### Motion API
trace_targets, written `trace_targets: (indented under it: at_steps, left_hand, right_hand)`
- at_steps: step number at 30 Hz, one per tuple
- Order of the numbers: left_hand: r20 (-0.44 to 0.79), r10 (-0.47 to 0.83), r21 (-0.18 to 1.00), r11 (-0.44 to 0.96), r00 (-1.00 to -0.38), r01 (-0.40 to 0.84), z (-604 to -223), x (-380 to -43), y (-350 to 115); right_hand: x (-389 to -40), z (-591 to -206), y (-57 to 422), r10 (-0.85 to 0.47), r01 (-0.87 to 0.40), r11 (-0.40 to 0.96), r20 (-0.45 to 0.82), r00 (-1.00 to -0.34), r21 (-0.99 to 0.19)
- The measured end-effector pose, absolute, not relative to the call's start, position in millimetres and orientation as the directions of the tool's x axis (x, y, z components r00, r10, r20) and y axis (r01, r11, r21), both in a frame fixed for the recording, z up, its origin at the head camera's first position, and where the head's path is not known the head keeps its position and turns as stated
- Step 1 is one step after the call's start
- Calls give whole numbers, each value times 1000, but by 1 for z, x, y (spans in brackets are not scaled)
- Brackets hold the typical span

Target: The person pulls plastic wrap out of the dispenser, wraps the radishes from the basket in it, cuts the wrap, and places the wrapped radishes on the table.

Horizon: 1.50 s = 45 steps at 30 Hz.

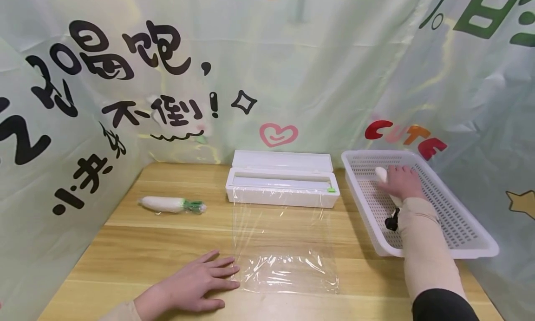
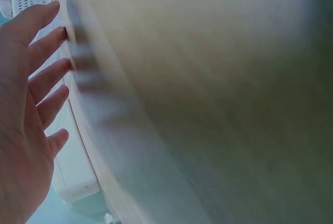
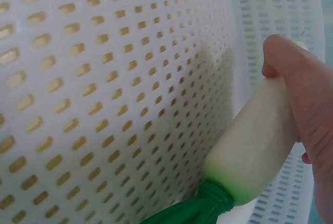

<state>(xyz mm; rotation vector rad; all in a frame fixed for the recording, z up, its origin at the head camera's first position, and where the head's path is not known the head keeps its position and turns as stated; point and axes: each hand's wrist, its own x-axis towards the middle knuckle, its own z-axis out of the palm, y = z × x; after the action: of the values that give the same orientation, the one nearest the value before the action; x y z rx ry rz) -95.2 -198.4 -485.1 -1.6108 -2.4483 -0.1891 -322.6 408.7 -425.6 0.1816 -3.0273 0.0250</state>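
In the white basket point(image 1: 372, 219) my right hand point(image 1: 404, 184) grips a white radish point(image 3: 257, 141) with a green top. The radish's pale end point(image 1: 381, 173) shows beside my thumb in the head view; much of it is hidden under the hand. My left hand point(image 1: 196, 284) lies palm down, fingers spread, with its fingertips at the left edge of a clear sheet of cling film point(image 1: 284, 246). The film runs toward me from a white dispenser box point(image 1: 282, 198) with its lid raised. In the left wrist view, the fingers point(image 2: 49, 81) are straight and apart.
Another white radish point(image 1: 165, 204) with green leaves lies on the wooden table point(image 1: 138, 246) at the left. A small black thing point(image 1: 392, 221) shows in the basket beside my right forearm. A printed cloth point(image 1: 317, 79) hangs around the table's back and sides.
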Motion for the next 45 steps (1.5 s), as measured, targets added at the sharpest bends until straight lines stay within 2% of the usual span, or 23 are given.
trace_targets:
  at_steps: [8, 18, 29, 33, 38, 45]
  left_hand:
    - [224, 890, -9, 410, -398, 912, -484, -95, -198]
    - [227, 887, -2, 413, -402, 911, -484, -92, -198]
    - [231, 887, -17, 414, -400, 910, -485, -92, -198]
    - [226, 890, -19, 412, -397, 911, -484, -92, -197]
    - [227, 890, -24, 411, -395, 912, -482, -91, -197]
    - [217, 883, -6, 427, -416, 904, -480, -91, -195]
  right_hand:
    - [-325, -409, 398, -153, -151, 988, 143, -978, 28]
    - [-319, -386, 383, -241, -223, 970, 255, -937, 97]
    - [-302, -360, 363, -344, -344, 937, 359, -868, 65]
    - [-291, -353, 354, -431, -416, 899, 448, -783, 137]
    - [-277, -342, 336, -555, -511, 820, 572, -604, 257]
    - [-255, -329, 300, -615, -557, 753, 676, -405, 351]
